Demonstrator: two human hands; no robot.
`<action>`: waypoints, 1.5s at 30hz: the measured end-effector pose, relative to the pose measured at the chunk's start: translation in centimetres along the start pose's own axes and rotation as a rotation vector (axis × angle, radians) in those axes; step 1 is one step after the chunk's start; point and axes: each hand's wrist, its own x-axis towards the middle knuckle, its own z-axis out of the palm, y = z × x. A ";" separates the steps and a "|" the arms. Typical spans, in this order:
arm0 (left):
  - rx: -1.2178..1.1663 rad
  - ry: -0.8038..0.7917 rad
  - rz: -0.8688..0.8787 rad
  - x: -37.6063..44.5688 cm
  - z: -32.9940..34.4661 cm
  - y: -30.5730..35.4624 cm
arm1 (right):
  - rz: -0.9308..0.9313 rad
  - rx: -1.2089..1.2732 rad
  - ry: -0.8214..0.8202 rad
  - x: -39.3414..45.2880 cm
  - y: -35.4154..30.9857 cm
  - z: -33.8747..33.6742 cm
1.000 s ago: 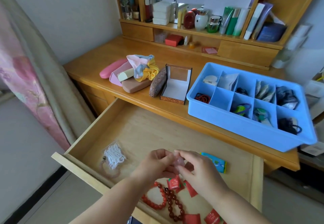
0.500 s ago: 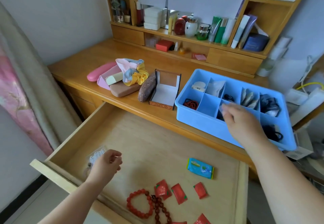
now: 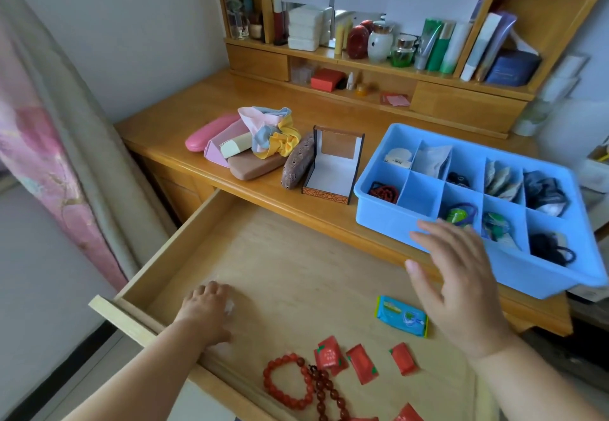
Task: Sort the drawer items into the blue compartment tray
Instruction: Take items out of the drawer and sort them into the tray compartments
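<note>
The blue compartment tray (image 3: 392, 221) stands on the desk at the right, most of its cells holding small items. Below it the wooden drawer (image 3: 296, 256) is pulled out. My left hand (image 3: 211, 308) lies at the drawer's left front with its fingers curled down over a clear bag (image 3: 229, 306), which is mostly hidden. My right hand (image 3: 461, 285) hovers with spread fingers between the tray's front wall and the drawer, holding nothing. A blue packet (image 3: 402, 316), red sachets (image 3: 362, 364), a red bead bracelet (image 3: 286, 381) and a darker bead string (image 3: 326, 394) lie in the drawer.
On the desk left of the tray are an open gift box (image 3: 333, 170), a brown patterned case (image 3: 295, 167), glasses cases (image 3: 253, 165) and scrunchies (image 3: 273, 134). Shelves with bottles (image 3: 379, 41) run along the back. A curtain (image 3: 66, 157) hangs at the left.
My right hand left the tray, now empty and spread, and came back toward the drawer. My left hand travelled left and settled on the clear bag.
</note>
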 end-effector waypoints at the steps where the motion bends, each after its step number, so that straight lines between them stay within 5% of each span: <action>1: -0.028 0.032 -0.005 0.3 0.1 0.2 | 0.000 0.031 -0.026 -0.5 -0.6 0.2; 7: -0.158 0.185 -0.046 -1.0 -2.7 1.2 | 0.071 0.219 -0.187 -1.7 -3.2 1.4; 10: -0.569 0.434 0.076 -3.1 -5.8 3.6 | 0.261 0.379 -0.375 -1.2 -4.1 1.7; 11: -0.856 0.422 0.134 -4.0 -7.1 4.9 | 0.362 0.470 -0.469 -0.8 -4.5 1.6; 14: -1.682 0.019 0.321 -6.7 -9.8 9.1 | 0.759 0.982 -0.677 0.2 -5.6 1.7; 17: -1.838 -0.154 0.454 -7.9 -10.0 12.2 | 0.896 1.253 -0.583 0.8 -6.2 1.8; 21: -1.825 -0.103 0.457 -7.6 -8.9 12.7 | 0.923 1.000 -0.232 2.3 -4.7 0.4; 24: -1.487 0.098 0.265 -6.4 -6.7 10.0 | 0.642 0.537 0.016 5.1 -1.3 -2.4; 27: -1.269 0.198 0.073 -5.4 -4.1 6.7 | 0.503 0.246 0.072 8.2 1.2 -3.5; 33: -1.188 0.250 -0.112 -3.7 -1.2 2.5 | 0.330 0.037 0.202 11.7 2.8 -3.0; 39: -1.115 0.197 -0.170 -2.7 -0.1 2.5 | 0.440 -0.038 -0.188 10.5 4.3 -0.1; 45: -1.146 0.295 -0.248 -2.5 0.1 1.9 | 0.417 -0.285 -0.131 10.5 4.7 -0.9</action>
